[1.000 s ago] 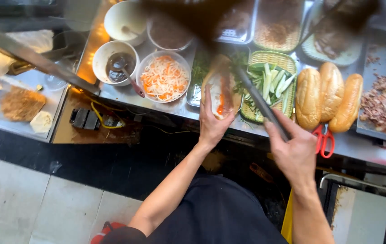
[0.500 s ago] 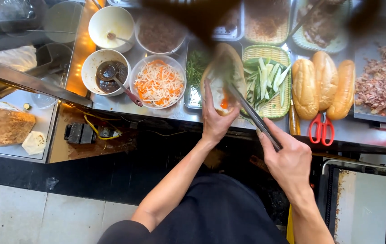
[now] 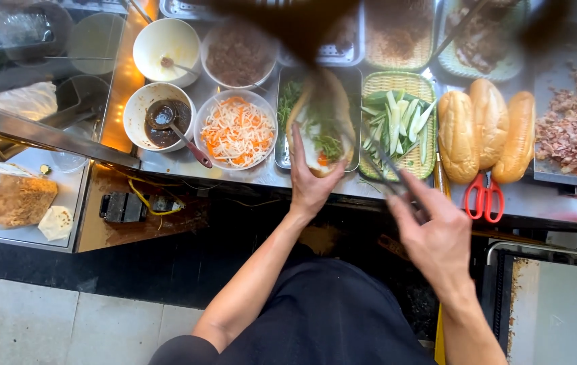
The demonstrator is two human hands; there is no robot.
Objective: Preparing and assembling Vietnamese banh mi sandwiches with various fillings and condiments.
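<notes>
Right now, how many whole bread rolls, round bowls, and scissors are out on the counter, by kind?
Whole bread rolls: 3
Round bowls: 4
Scissors: 1
Total: 8
The split roll in the left hand is left out; the right hand holds tongs.

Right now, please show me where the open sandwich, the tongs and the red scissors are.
open sandwich [image 3: 321, 128]: head view, on the filling inside the split bread.
tongs [image 3: 388, 169]: head view, on the metal arms above the right hand.
red scissors [image 3: 483, 197]: head view, on the red handles.
</notes>
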